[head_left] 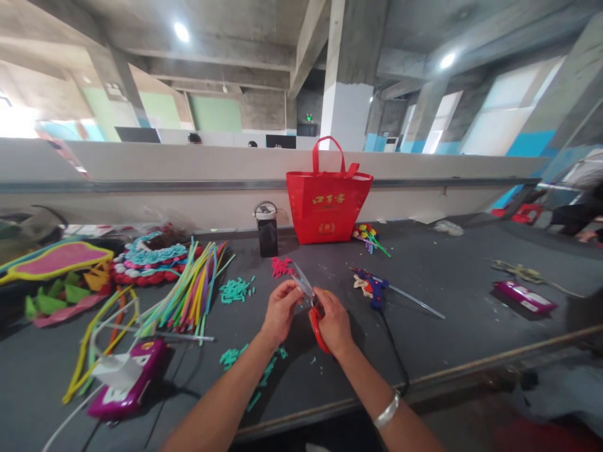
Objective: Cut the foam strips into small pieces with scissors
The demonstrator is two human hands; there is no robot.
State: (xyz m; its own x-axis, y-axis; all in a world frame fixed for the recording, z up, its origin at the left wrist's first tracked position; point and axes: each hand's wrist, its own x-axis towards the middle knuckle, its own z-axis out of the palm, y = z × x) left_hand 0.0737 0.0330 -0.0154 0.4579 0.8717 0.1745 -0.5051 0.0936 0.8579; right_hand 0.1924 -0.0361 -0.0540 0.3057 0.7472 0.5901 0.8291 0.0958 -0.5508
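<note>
Over the middle of the dark table, my right hand [335,320] is closed around a pair of scissors with red handles [318,334]. Their blades stand apart and point up and away from me. My left hand [279,311] is pinched close beside the blades; whatever is between its fingertips is too small to name. Small pinkish-red pieces [281,267] lie just beyond my hands. Short teal pieces [235,289] form one pile to the left, and more teal pieces [230,358] lie nearer, partly hidden by my left forearm.
Colourful fuzzy stems [193,292] lie left, near a purple power strip [132,380]. A black lantern-like container [267,235] and red bag [328,207] stand behind. Right are a blue glue gun [375,290] with cord, small flowers [370,235] and another purple power strip [525,297].
</note>
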